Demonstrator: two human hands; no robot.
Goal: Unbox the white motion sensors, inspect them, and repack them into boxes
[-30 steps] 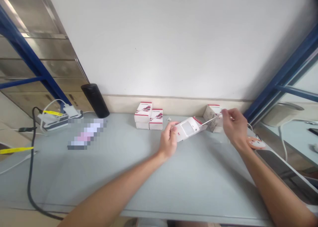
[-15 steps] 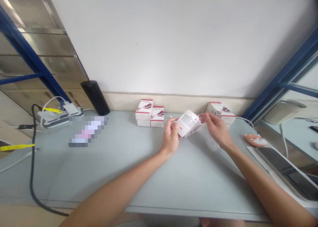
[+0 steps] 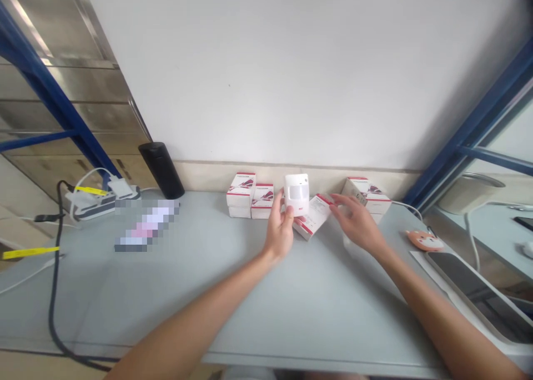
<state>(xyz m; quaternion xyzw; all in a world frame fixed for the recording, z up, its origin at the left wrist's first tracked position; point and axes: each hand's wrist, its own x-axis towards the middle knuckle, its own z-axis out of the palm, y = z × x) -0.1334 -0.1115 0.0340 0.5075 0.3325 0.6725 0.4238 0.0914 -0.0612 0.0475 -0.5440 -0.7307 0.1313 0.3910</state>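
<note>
A white motion sensor (image 3: 297, 194) with a rectangular lens window is upright in my left hand (image 3: 280, 227), thumb across its front and fingers behind. Just right of it, a white-and-red carton (image 3: 314, 218) lies slanted on the table. My right hand (image 3: 356, 222) has its thumb and fingertips closed at the carton's upper right end. What those fingertips do at the flap is partly hidden. Under the right hand is something whitish and see-through, like a plastic bag (image 3: 352, 248).
Similar small cartons (image 3: 241, 188) stand by the wall, with more boxes (image 3: 377, 202) behind my right hand. To the left are a black cylinder (image 3: 161, 169), a power strip (image 3: 106, 202) and a black cable (image 3: 54, 291). An orange animal-shaped item (image 3: 425, 240) and a phone-like device (image 3: 478, 291) lie right.
My left hand has moved the sensor left and turned it upright, off the carton, whose printed face now shows. My right hand has shifted slightly, staying at the carton's end.
</note>
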